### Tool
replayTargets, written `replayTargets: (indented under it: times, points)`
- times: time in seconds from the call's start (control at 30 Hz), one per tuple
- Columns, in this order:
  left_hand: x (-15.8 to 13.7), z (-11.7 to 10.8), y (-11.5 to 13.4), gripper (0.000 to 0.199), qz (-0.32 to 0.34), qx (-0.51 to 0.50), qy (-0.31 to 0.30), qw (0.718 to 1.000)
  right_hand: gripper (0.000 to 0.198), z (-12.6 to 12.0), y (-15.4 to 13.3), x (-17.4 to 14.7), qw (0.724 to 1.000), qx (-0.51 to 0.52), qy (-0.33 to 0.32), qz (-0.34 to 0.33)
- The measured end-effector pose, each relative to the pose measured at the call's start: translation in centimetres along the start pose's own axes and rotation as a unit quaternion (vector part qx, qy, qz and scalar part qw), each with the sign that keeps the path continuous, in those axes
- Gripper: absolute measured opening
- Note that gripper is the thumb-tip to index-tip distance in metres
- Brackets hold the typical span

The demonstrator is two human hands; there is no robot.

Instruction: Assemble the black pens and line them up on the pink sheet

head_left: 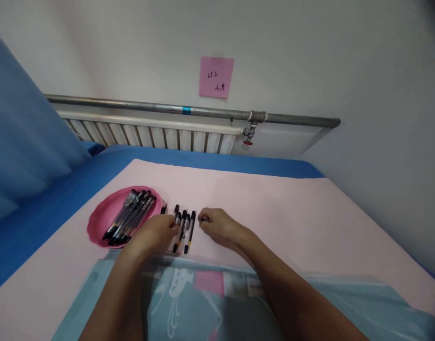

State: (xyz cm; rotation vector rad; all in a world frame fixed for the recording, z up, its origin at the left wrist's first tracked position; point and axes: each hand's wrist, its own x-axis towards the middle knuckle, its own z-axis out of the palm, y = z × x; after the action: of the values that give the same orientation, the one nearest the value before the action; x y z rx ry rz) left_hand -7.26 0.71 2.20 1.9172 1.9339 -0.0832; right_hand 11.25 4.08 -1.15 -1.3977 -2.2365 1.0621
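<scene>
My left hand [159, 232] is closed, its fingertips at the left edge of a small group of black-capped pens. A dark pen end [164, 209] shows just behind this hand; I cannot tell whether the hand grips it. Beside the fingers lie a pen [190, 232] with a yellow band, a similar pen [180, 232] and loose pen caps [187, 221]. To their right, my right hand [217, 225] is closed in a pinch around a small, dark, shiny thing [204, 220], mostly hidden by the fingers.
A pink scalloped plate [96, 222] holds several black pens [132, 218] left of my hands. The pale pink table surface [274, 222] has a blue border [217, 161]. A teal printed cloth [181, 303] lies nearest me. Behind stand a radiator [160, 135] and a metal pipe [132, 104].
</scene>
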Motion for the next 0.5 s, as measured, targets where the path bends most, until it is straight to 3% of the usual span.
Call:
replayTargets:
  times: [0.17, 0.33, 0.5]
  points:
    - [0.3, -0.1, -0.09, 0.028, 0.027, 0.015, -0.033, 0.999, 0.019, 0.46, -0.09, -0.16, 0.997, 0.069, -0.034, -0.028]
    - [0.3, 0.01, -0.06, 0.027, 0.032, 0.028, -0.023, 0.999, 0.019, -0.31, -0.02, 0.2, 1.0, -0.001, 0.009, 0.003]
    - [0.47, 0.22, -0.2, 0.027, 0.032, 0.023, -0.024, 0.999, 0.021, 0.11, -0.12, -0.2, 0.998, -0.015, -0.045, -0.029]
